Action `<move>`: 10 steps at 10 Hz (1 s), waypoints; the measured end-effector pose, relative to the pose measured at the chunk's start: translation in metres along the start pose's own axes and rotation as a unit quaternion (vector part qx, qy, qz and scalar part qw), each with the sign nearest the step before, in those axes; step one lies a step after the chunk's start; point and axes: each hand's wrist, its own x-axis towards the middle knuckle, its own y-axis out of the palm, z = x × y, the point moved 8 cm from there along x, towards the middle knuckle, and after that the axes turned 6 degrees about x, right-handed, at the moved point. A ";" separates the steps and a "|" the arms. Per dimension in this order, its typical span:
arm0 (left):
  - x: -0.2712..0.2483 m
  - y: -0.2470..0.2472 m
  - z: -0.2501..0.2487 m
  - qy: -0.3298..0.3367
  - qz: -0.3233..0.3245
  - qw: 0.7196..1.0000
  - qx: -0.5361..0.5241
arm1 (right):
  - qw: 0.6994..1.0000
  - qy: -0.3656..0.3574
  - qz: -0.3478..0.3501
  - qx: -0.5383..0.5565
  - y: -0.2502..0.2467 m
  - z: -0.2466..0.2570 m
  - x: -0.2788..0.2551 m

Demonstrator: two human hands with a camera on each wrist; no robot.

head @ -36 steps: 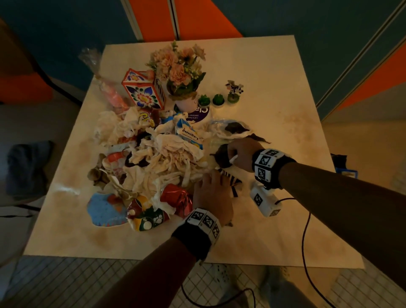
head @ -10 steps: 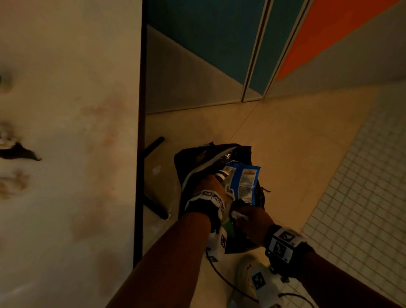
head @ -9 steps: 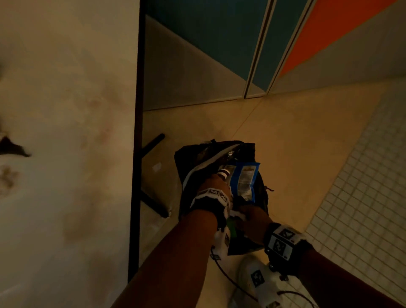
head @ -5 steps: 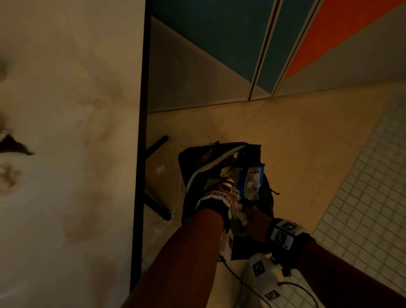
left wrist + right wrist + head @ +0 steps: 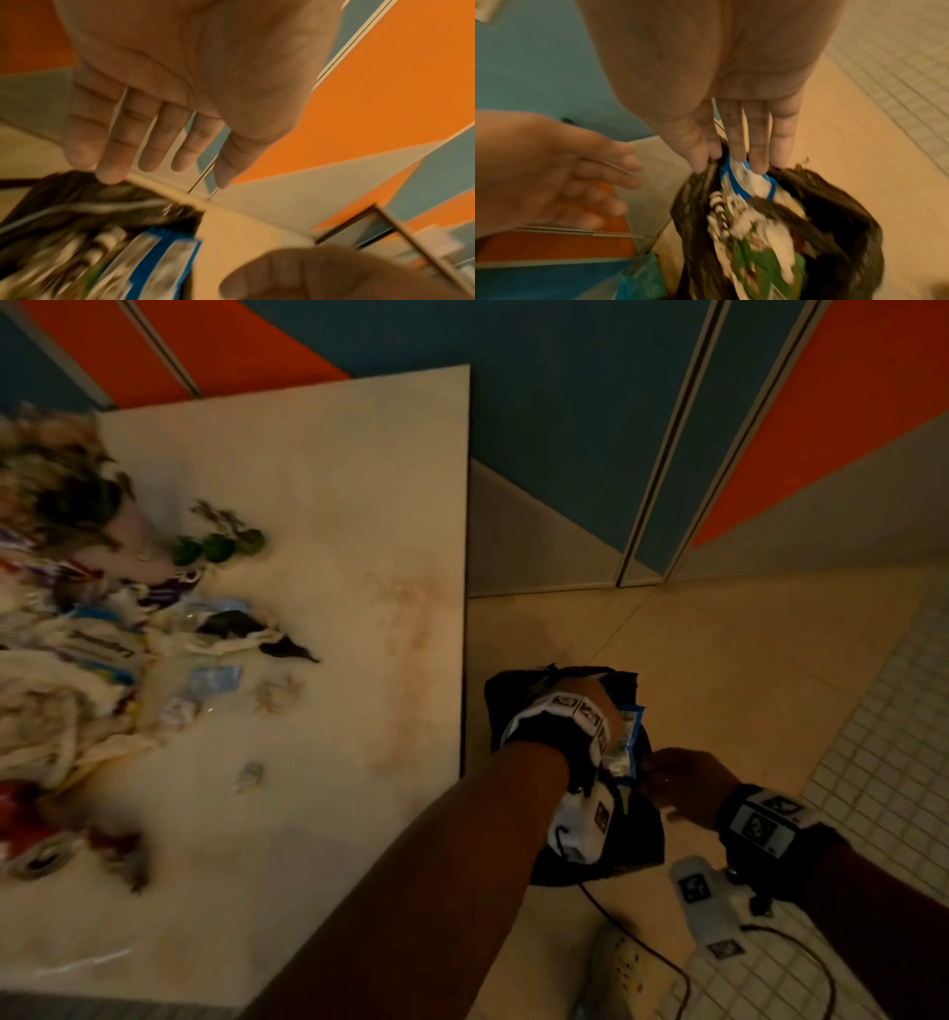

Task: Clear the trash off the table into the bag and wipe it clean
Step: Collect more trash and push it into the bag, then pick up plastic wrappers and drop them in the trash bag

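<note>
Crinkled black bag (image 5: 854, 229), glossy wrappers (image 5: 754, 229)

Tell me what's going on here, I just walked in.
A person is clearing trash off a table into a black bag on the floor beside it. Both hands are at the bag's mouth: the left hand is open with straight fingers and holds nothing, and the right hand reaches down with straight fingers touching a blue-edged wrapper sticking out of the bag. A big pile of trash remains on the table, and no wiping shows yet.
</note>
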 end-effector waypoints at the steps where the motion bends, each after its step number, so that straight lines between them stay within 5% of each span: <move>1: -0.023 -0.040 -0.004 0.043 -0.009 0.999 -0.012 | 0.998 0.006 -0.021 0.054 -0.015 0.016 -0.023; 4: -0.098 -0.138 0.065 0.087 -0.092 0.991 0.039 | 0.992 -0.110 -0.040 0.055 -0.013 0.114 -0.087; 7: -0.177 -0.220 0.218 0.051 -0.171 0.984 -0.016 | 0.955 -0.276 0.003 -0.109 0.100 0.230 -0.156; 10: -0.200 -0.268 0.352 0.014 -0.196 0.979 -0.052 | 0.946 -0.290 -0.012 -0.146 0.193 0.288 -0.179</move>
